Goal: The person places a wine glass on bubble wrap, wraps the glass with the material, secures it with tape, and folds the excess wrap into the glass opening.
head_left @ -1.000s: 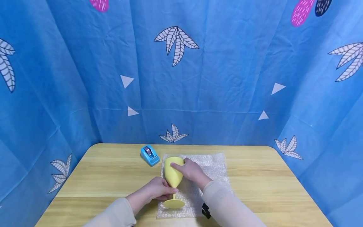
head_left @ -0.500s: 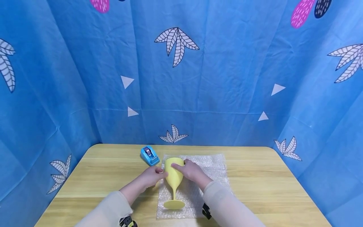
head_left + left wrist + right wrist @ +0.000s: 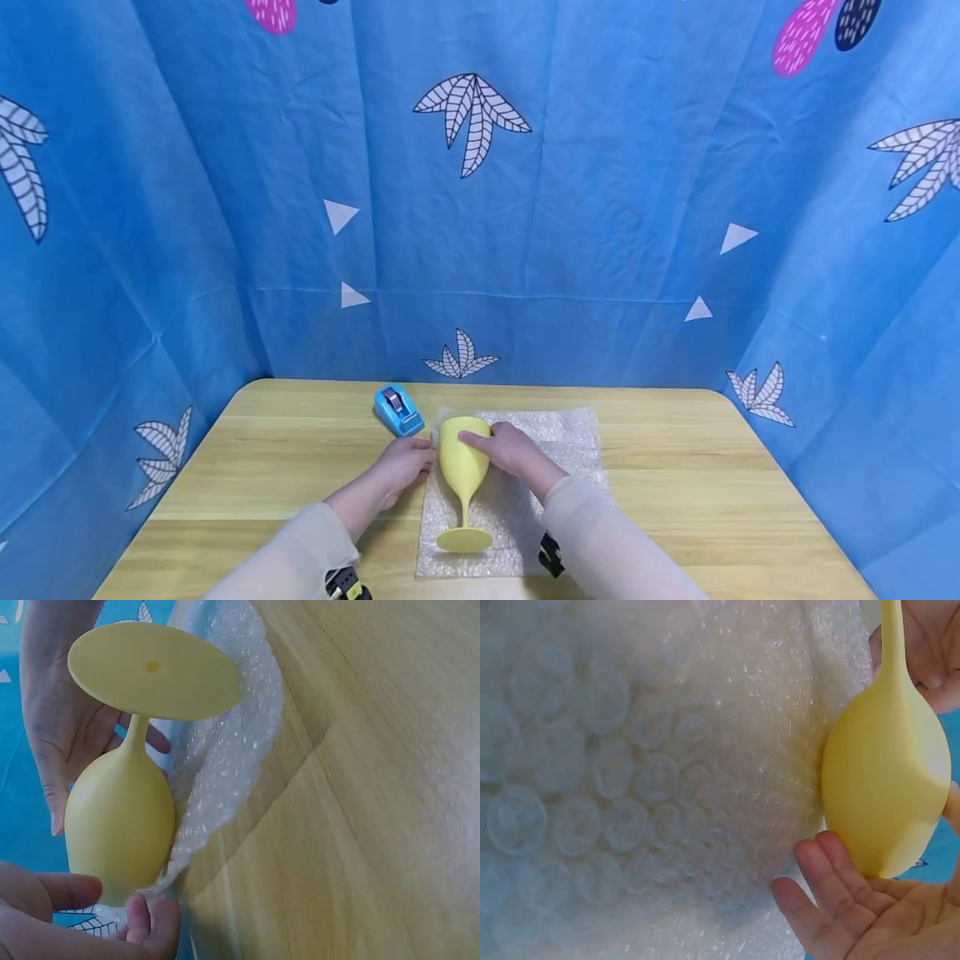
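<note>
Pale wood worktop [image 3: 675, 500] in this one, reached over from the near side by two light sleeves [image 3: 300, 546]. Going near to far: a sheet of bubble wrap [image 3: 562, 450] is spread mostly flat, and a yellow goblet [image 3: 461, 471] is laid on its side along the left part of it, base toward the near edge, mouth toward the far one. So the placing looks pretty much done.

A bit farther in, the bowl is gripped by the right hand [image 3: 516, 450], thumb laid over it. The left hand [image 3: 405, 468] is held with bent fingers at the left edge of the wrap, just beside the bowl. Judging by the left wrist view, that edge may be lifted a little, but whether it's actually pinched can't be told.

As for what's left: no wrap is folded over the goblet, its stem and base are fully exposed, and nothing seems to be taped. Farther back on the left, the blue tape dispenser [image 3: 399, 410] is left untouched near the sheet's far left corner. Early days, by the look of it. At the far side, everything is backed by blue cloth [image 3: 615, 208] printed with leaves and triangles.
</note>
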A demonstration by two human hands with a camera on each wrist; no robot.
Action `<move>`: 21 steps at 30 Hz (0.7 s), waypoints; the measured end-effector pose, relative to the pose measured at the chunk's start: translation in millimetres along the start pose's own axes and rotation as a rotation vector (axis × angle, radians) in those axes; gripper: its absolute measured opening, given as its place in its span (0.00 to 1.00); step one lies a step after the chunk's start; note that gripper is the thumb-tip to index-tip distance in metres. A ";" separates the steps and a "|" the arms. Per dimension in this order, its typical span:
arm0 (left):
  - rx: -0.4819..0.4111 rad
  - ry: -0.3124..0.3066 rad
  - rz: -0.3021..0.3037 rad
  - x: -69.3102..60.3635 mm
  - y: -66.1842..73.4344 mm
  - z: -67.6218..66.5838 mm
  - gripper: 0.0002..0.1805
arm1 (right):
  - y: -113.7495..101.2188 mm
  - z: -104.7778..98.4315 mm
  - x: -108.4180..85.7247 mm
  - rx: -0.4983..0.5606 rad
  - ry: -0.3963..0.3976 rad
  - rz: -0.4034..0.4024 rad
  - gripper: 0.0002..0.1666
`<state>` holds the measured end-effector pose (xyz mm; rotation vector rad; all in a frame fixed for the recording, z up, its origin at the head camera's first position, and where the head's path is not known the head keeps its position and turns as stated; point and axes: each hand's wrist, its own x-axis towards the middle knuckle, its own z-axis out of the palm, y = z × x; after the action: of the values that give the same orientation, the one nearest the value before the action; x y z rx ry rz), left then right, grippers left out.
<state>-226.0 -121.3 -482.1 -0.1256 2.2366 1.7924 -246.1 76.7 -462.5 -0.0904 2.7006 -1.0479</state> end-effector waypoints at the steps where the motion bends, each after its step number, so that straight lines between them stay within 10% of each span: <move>1: -0.019 -0.007 0.010 0.8 -1.0 1.4 0.24 | 0.3 -0.1 0.1 0.004 -0.001 0.001 0.36; 21: -0.130 -0.017 0.045 -3.1 1.2 13.8 0.27 | 11.1 -13.0 7.4 0.147 0.051 0.080 0.35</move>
<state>-221.2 -108.0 -482.9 -0.0864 2.1267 1.9550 -256.1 92.4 -462.1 0.0713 2.6373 -1.2354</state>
